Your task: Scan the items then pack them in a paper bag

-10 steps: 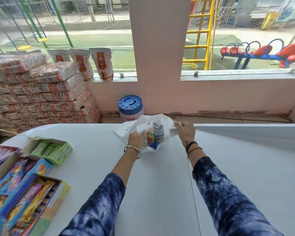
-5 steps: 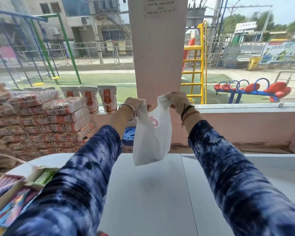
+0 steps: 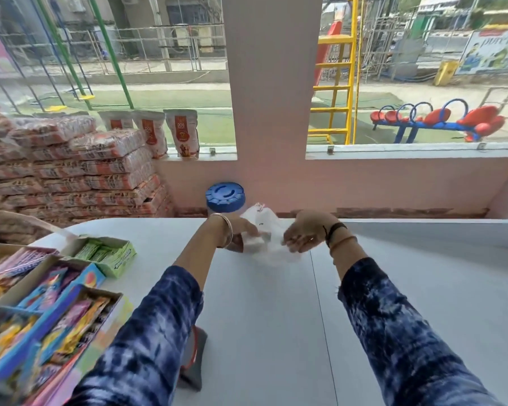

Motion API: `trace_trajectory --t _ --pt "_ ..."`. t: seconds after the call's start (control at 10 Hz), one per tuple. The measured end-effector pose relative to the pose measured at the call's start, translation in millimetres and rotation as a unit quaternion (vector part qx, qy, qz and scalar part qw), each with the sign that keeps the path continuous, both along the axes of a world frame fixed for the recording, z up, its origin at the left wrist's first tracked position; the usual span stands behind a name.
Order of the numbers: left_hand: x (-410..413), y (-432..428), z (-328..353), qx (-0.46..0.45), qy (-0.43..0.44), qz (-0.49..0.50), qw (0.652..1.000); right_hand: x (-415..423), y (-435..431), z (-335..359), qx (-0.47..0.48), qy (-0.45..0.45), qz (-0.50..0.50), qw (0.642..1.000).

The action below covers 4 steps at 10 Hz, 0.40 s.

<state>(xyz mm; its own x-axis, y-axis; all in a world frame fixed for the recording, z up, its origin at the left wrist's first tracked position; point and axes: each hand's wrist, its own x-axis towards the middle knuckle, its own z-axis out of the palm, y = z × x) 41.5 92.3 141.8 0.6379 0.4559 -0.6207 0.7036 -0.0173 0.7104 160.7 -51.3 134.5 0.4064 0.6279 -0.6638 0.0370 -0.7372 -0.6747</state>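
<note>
At table's (image 3: 276,317) far edge, twelve o'clock: bag (image 3: 272,244) lying between both hands, blurred. Left hand (image 3: 241,232) pinching its nine o'clock side; right hand (image 3: 304,234) loosely cupped, touching its three o'clock side. Equally near.

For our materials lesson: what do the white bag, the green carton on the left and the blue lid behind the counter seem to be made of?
White bag: thin matte paper, going by its crumpled folds, though motion blur leaves this uncertain. Green carton: printed cardboard, with stiff flat walls and an open folded flap. Blue lid: moulded plastic, seemingly, with a smooth, even colour and a ribbed edge.
</note>
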Motion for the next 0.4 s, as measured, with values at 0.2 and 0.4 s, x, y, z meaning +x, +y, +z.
trace_trajectory --t 0.2,0.4 --pt "-40.3 -30.8 -27.2 -0.006 0.179 -0.098 0.979 -32.1 -10.6 -43.2 -0.116 -0.058 0.055 0.990" --pt "-22.0 -14.6 3.4 0.386 0.158 -0.121 0.901 -26.7 8.3 -7.6 0.099 -0.393 -0.057 0.912"
